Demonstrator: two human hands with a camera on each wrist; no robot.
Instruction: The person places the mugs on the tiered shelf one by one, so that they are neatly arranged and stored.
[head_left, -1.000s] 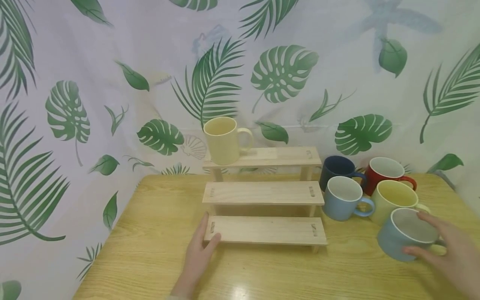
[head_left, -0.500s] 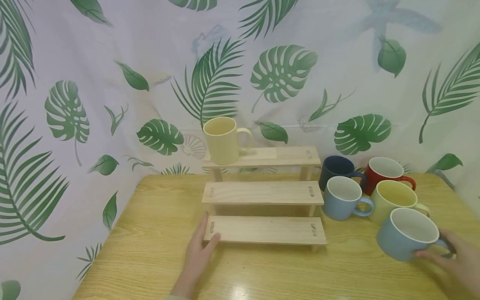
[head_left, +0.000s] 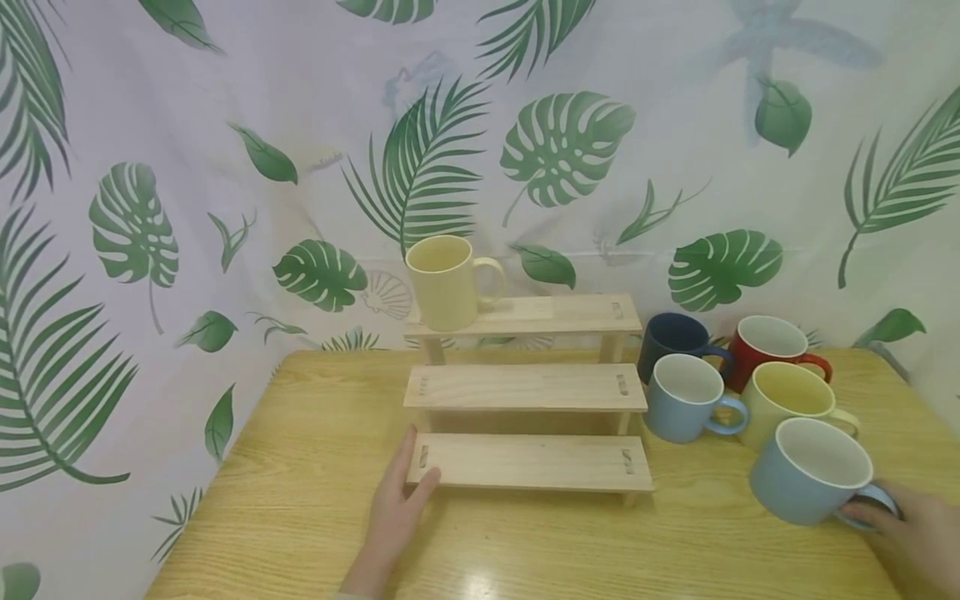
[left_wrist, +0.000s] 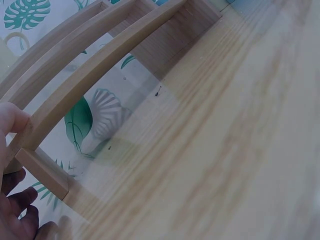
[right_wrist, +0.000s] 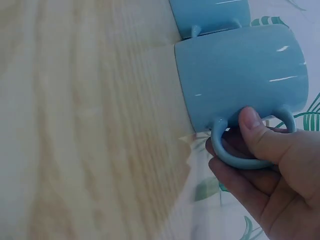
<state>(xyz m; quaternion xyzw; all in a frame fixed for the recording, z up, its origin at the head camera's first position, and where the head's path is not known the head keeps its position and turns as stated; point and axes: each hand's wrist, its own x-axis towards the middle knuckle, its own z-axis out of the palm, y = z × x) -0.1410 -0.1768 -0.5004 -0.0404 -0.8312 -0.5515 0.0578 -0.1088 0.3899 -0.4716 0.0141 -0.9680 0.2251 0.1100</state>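
One surer-looking hold: your right hand (head_left: pixel 917 533) now grips the blue mug (head_left: pixel 802 475) alongside by its handle (right_wrist: pixel 232 159), your left hand (head_left: pixel 400 504) the stand (head_left: pixel 525 387).

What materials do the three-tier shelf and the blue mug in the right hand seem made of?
Three-tier shelf: pale wood, apparently matt; faint grain lines show. Held blue mug: probably ceramic with glossy glaze, given its bright highlights.

Left hand (head_left: pixel 397 500) and right hand (head_left: pixel 915 529) are gripping, well apart.
The left forearm (head_left: pixel 367 567) is slanting in from the near side, left thumb (head_left: pixel 426 483) standing apart from the fingers; at near right, the right thumb (right_wrist: pixel 255 127) is pressing opposite curled fingers (right_wrist: pixel 240 187).
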